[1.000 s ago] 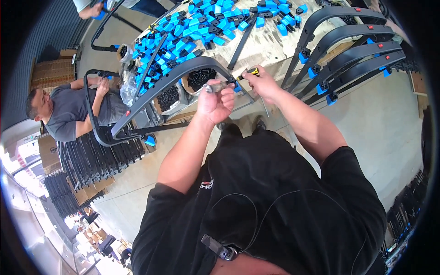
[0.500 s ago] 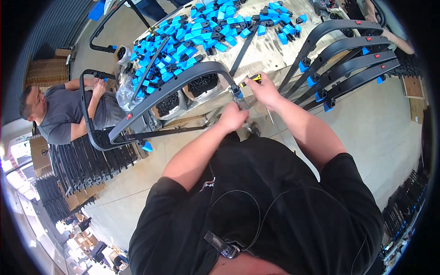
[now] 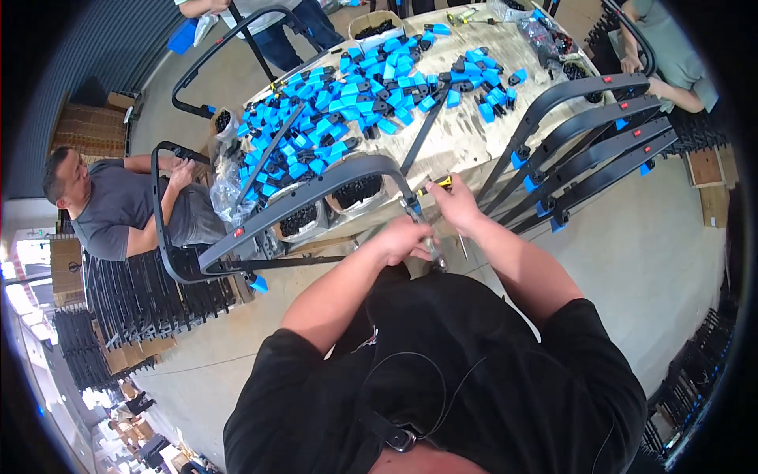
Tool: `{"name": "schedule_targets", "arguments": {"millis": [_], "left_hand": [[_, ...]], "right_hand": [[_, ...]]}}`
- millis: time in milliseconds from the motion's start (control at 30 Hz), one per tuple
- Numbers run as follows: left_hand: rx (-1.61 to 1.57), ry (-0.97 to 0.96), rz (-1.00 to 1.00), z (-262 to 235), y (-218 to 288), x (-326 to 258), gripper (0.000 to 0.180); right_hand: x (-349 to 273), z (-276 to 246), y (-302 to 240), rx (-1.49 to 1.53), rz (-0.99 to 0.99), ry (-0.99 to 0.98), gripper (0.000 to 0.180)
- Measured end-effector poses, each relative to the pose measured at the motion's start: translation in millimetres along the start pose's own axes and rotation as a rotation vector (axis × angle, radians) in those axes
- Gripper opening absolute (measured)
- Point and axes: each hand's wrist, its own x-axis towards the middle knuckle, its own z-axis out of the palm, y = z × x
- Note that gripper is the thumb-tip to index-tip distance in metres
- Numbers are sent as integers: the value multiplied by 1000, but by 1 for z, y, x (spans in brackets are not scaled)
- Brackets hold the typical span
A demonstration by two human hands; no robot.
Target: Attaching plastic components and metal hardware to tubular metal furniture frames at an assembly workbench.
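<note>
A curved black tubular frame (image 3: 304, 193) with a small red label arches in front of me, and its near end comes down beside my hands. Just below that end, my left hand (image 3: 401, 239) is closed around a shiny silvery piece (image 3: 432, 246); its kind is not clear. My right hand (image 3: 459, 207) grips a screwdriver (image 3: 437, 185) with a yellow-and-black handle, held beside the frame's end. A thin metal shaft shows below that hand. The frame's other end carries a blue-tipped foot (image 3: 258, 284).
Blue-and-black plastic parts (image 3: 332, 110) lie heaped on a wooden table (image 3: 466, 142). Boxes of small black parts (image 3: 357, 192) stand at its near edge. Several similar frames (image 3: 584, 150) lean at the right. Co-workers (image 3: 142, 201) stand left, at the back and far right.
The whole view has shifted, so the table and frame sit lower and more of the far side shows. Both hands stay at the frame's end, with the right hand still on the screwdriver.
</note>
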Motion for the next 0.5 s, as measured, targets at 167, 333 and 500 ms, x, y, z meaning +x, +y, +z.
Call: {"name": "schedule_targets", "arguments": {"millis": [167,333,500], "left_hand": [[-73,-14,190,1,-8,-10,16],[450,170,55,-13,-29,24,21],[-436,-185,123,-9,3,-10,25]], "right_hand": [[3,0,7,-6,-1,-55,41],[4,2,5,-17,6,-35,46],[7,-2,18,-63,3,-22,52]]}}
